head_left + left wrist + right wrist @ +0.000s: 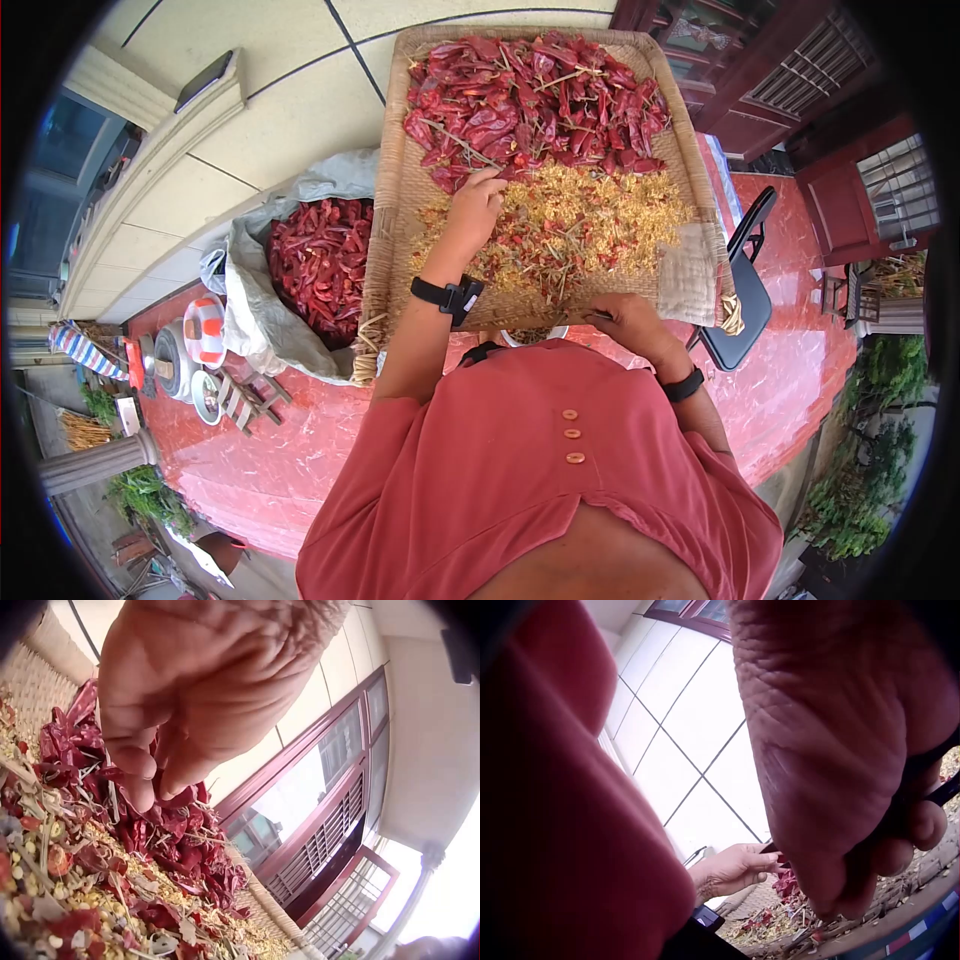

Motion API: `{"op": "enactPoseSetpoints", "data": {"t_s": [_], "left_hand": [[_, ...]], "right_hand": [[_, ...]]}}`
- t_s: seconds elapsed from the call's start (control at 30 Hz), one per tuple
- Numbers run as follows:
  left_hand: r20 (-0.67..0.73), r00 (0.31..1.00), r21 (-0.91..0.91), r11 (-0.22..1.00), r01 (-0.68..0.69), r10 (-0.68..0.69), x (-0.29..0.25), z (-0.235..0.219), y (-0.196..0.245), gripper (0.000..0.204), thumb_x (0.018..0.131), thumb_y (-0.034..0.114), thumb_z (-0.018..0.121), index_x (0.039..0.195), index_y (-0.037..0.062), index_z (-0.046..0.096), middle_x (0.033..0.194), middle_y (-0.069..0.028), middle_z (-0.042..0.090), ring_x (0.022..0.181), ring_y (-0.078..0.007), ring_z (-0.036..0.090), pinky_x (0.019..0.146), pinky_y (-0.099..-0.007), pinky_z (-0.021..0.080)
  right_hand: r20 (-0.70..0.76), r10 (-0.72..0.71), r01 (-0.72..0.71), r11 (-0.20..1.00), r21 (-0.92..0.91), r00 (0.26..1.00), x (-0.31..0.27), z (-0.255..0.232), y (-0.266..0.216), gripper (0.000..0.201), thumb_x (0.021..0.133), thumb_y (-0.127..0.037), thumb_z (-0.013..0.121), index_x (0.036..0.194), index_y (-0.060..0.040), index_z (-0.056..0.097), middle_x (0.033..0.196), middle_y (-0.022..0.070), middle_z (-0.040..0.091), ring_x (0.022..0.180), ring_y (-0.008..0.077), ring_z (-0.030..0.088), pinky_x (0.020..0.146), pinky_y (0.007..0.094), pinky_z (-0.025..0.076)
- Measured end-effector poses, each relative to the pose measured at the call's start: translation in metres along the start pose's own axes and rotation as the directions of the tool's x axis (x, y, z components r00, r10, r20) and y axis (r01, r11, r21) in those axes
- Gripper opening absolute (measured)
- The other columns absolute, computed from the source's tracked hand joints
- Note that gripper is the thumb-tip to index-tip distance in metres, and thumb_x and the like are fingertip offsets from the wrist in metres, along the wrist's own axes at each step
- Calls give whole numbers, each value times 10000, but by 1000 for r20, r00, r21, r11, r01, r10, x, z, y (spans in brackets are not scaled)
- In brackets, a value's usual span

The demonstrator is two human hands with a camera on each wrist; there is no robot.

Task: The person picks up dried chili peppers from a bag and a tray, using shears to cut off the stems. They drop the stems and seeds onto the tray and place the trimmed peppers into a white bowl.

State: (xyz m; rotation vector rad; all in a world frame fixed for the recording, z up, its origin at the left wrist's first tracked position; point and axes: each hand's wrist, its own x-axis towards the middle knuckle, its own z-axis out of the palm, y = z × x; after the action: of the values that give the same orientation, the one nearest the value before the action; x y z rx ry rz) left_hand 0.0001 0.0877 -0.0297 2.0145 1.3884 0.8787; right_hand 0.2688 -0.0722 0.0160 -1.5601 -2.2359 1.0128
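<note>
Reaching forward over a large woven tray (pixel 385 190), a person in a red shirt works with both bare hands. The left hand (pixel 475 205) is stretched out to the near edge of a heap of dried red chilies (pixel 535 95) that fills the far half of the tray. The left wrist view shows its thumb and fingertips (pixel 142 784) drawn together in a pinch on one chili (pixel 176 799) at the pile's edge, the other fingers curled in.

The near half of the tray is covered with loose yellow seeds and chili scraps (pixel 590 215). The right hand (pixel 630 320) rests at the tray's near rim, close to the person's chest. Its fingers are curled around a dark, thin-handled tool (pixel 930 795); the tool is mostly hidden by the hand, so what it is cannot be told.

Left of the tray, an open grey sack (pixel 250 300) holds more red chilies. A black folding chair (pixel 745 290) stands just to the right of the tray. The floor (pixel 800 370) underneath is glossy red stone, and a pale tiled wall (pixel 260 110) rises behind the tray.
</note>
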Motion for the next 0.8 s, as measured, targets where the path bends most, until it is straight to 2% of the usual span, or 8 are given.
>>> {"op": "enactPoseSetpoints", "data": {"t_s": [0.07, 0.17, 0.27, 0.37, 0.53, 0.63, 0.73, 0.8], "left_hand": [[-1, 996, -228, 970, 86, -89, -11, -17, 25, 225, 897, 102, 621, 1095, 4, 660, 1275, -116, 561, 994, -224, 621, 873, -327, 494], [-14, 988, -452, 883, 128, -151, -27, -16, 40, 187, 894, 110, 666, 1046, 2, 652, 1104, -69, 616, 874, -129, 609, 757, -259, 500], [66, 974, -561, 799, 215, -215, -37, -22, 63, 123, 892, 95, 671, 986, 18, 647, 862, -12, 633, 782, -86, 591, 693, -243, 487], [-71, 996, -519, 855, 12, -57, -44, -20, 75, 121, 887, 70, 672, 991, 15, 645, 877, -21, 632, 776, -87, 585, 690, -243, 486], [-100, 993, -474, 880, 11, -67, -53, -22, 70, 91, 858, 41, 670, 937, 1, 650, 894, -49, 615, 777, -132, 600, 688, -266, 488], [-110, 990, -430, 902, 28, -83, -55, -26, 73, 95, 826, 49, 685, 905, 6, 655, 887, -84, 613, 773, -181, 618, 681, -289, 490], [-112, 993, -306, 952, -10, -26, -55, -31, 76, 106, 838, 65, 689, 915, 2, 653, 915, -81, 604, 776, -164, 609, 693, -269, 489], [-127, 992, -294, 955, -52, 15, -55, -27, 74, 95, 829, 73, 696, 891, 12, 658, 933, -91, 604, 777, -187, 616, 700, -280, 492]], "right_hand": [[-115, 30, -16, 993, 119, 993, 13, -4, -3, 164, 856, -128, 655, 1010, -78, 681, 843, 93, 677, 741, 270, 639, 675, 346, 503], [-396, -9, 155, 929, 336, 918, 41, -7, -16, 159, 879, -105, 666, 1027, -49, 675, 806, 10, 645, 695, 145, 586, 639, 285, 472], [-223, 222, 9, 689, 724, 949, 65, -31, -55, 181, 899, -120, 673, 1061, -40, 669, 818, -63, 595, 667, 37, 491, 586, 223, 417], [-365, 159, 192, 627, 755, 917, 95, -21, -66, 215, 903, -138, 679, 1094, -40, 659, 804, -82, 567, 625, 1, 412, 537, 178, 346], [-326, 128, 178, 629, 757, 937, 111, -18, -65, 265, 892, -177, 698, 1126, -59, 657, 781, -66, 585, 587, 7, 427, 511, 177, 351], [-370, 169, 231, 533, 814, 914, 112, -18, -76, 215, 898, -175, 691, 1076, -57, 672, 747, -66, 589, 577, 9, 426, 506, 177, 343], [-255, 168, 112, 585, 804, 952, 116, -21, -69, 175, 903, -167, 684, 1037, -54, 684, 741, -71, 583, 575, 7, 422, 509, 175, 343], [-282, 123, 154, 603, 783, 952, 116, -20, -70, 153, 907, -159, 678, 1018, -55, 689, 732, -73, 579, 579, 7, 422, 510, 177, 344]]}}
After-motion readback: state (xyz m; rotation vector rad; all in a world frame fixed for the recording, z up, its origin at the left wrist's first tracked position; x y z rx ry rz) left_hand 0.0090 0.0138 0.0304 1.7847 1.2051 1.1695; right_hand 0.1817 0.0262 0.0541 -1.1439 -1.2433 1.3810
